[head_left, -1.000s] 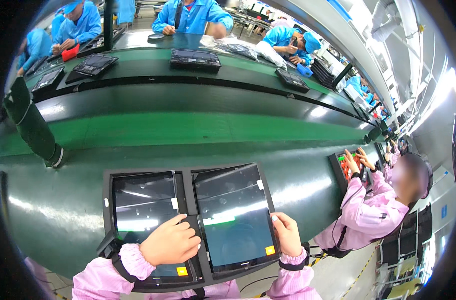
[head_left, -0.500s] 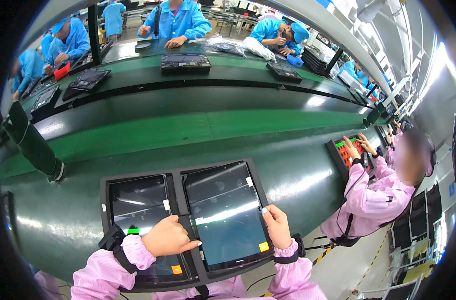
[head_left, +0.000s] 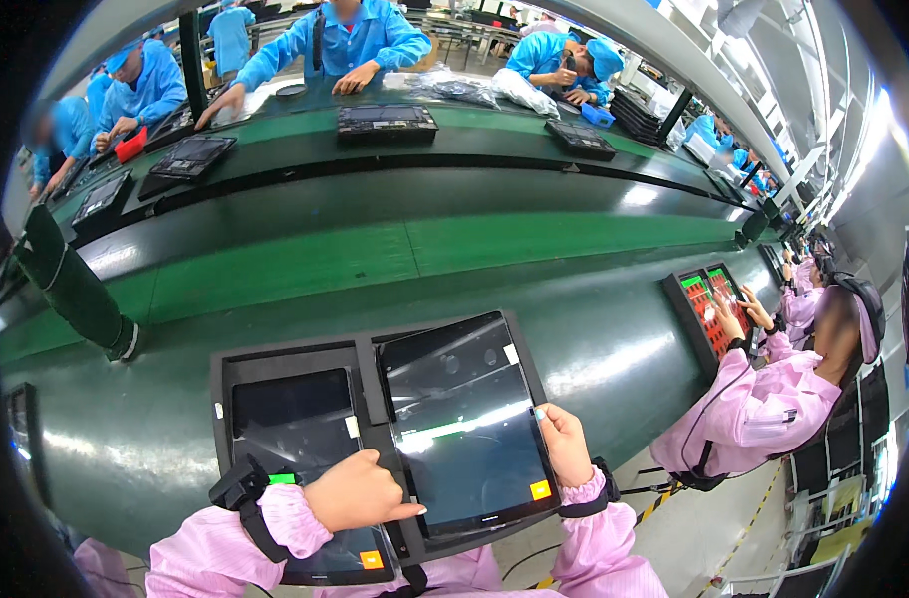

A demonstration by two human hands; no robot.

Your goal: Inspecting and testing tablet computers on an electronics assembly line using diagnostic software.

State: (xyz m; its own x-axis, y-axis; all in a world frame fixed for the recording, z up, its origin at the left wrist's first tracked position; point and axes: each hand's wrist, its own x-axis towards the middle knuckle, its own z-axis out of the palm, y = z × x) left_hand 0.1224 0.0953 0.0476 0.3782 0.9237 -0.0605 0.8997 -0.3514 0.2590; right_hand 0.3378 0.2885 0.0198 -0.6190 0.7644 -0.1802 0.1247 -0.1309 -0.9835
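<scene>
A black foam tray (head_left: pixel 218 448) with two pockets lies in front of me. In its left pocket is a dark tablet (head_left: pixel 287 411) with a white tab and an orange sticker. Over the right pocket sits a second tablet (head_left: pixel 469 394), its far edge raised and overlapping the tray's far rim. My left hand (head_left: pixel 355 495) is closed, its thumb at this tablet's left edge near the lower corner; its other fingertips are hidden. On the opposite edge my right hand (head_left: pixel 566 446) pinches the tablet between thumb and fingers.
A green workbench (head_left: pixel 305 289) runs across, with a wrapped post (head_left: pixel 76 284) at left. To the right, a person in pink handles a tray with red inserts (head_left: pixel 701 314). Beyond, people in blue sit along a line holding several black devices (head_left: pixel 387 124).
The right-hand tablet has come up at its far edge and shifted slightly in its pocket, with both my hands still at its sides. Across the line, a person's arm has stretched out leftward.
</scene>
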